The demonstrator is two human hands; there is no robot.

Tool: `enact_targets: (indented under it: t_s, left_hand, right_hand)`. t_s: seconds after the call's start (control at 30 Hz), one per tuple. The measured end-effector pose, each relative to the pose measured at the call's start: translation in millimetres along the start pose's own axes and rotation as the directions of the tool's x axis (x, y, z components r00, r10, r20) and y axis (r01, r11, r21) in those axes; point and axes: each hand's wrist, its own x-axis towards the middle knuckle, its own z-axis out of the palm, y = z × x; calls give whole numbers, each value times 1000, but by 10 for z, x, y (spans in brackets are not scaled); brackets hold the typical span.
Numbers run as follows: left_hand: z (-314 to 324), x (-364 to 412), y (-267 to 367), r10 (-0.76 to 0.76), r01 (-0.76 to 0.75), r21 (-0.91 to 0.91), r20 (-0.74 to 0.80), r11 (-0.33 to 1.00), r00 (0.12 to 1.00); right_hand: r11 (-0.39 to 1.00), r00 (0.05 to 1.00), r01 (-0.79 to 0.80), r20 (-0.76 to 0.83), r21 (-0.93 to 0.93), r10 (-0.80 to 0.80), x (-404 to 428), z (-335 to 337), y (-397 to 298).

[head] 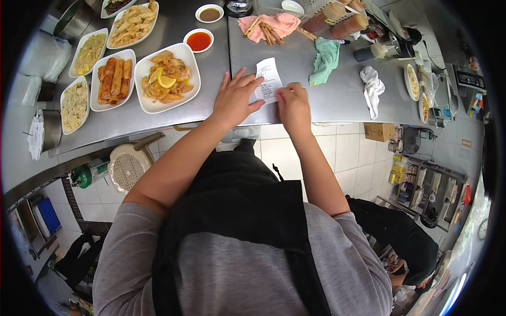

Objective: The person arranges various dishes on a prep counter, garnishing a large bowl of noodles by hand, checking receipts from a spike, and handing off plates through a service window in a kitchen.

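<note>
A white paper slip (267, 77) bearing print lies on the stainless steel counter (253, 112). My left hand (236, 96) rests at its left edge, fingers spread, with thumb and a fingertip close to or touching the paper. At the slip's lower right corner, my right hand (293, 106) pinches the edge between thumb and curled fingers. Left of my left hand stands a white square dish of sauced meat slices (174, 67) topped with a lemon wedge (166, 81). A bowl of red sauce (198, 42) sits just behind that dish.
Fried rolls (114, 82), rice dishes (75, 104) and fries (132, 24) crowd the left. Behind the slip lie a pink cloth with wooden clothespins (270, 33) and a green cloth (326, 59). Farther right are squeeze bottles (350, 27) and a white cloth (371, 89). Another person (407, 241) bends at lower right.
</note>
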Motion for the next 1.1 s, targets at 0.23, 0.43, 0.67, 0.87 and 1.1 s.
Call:
enact_targets:
  t_s: [0.23,0.43,0.67,0.87,1.1]
  left_hand:
    - [20,55,-86,-10,10,8,6,1000,1000]
    - [-108,86,-25,40,-36,87,-37,996,999]
    - [-2045,1076,316,244,-325,-69,-519,943,819]
    - [-5104,2354,1842,586,-544,365,-747,756,314]
    - [-7120,3233,2607,311,-123,286,-856,950,412]
  right_hand:
    - [963,971,-169,130,-208,199,162,79,-65]
    - [978,973,-168,-137,121,184,224,10,371]
    - [980,964,-190,-202,-52,176,-200,-145,445]
    - [977,946,-210,-259,-36,194,-220,-200,430]
    - [971,943,-236,-252,-49,217,-109,-183,381]
